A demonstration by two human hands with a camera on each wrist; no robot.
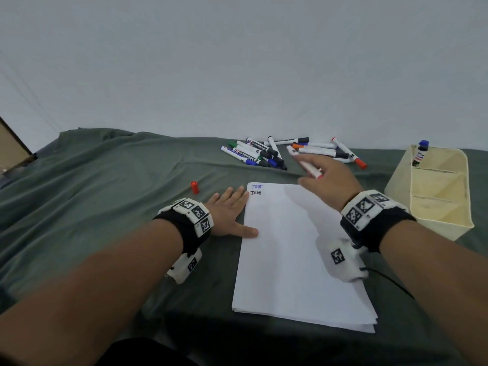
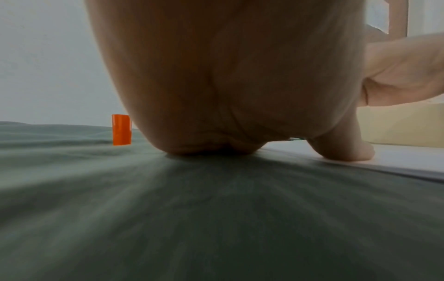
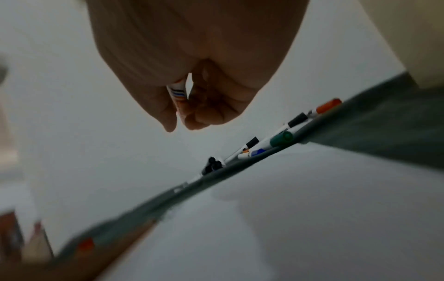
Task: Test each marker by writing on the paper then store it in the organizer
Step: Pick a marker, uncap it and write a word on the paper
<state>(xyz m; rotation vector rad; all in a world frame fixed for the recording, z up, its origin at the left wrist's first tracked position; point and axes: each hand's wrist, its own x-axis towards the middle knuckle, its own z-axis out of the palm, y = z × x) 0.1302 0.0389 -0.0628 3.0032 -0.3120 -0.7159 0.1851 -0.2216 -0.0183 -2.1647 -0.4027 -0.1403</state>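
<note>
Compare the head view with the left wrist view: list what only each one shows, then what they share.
Only the head view: the right hand holding an uncapped red marker above the paper, two lines of "Test" writing, the pile of markers, and a blue-capped marker standing in the organizer.

Only the left wrist view: the underside of the left palm resting on the cloth.

Both: the left hand with its thumb on the paper, the red cap standing upright, the green cloth, the cream organizer.

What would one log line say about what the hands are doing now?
left hand flat, thumb on paper | right hand holds uncapped marker above paper | red cap upright on cloth
</note>
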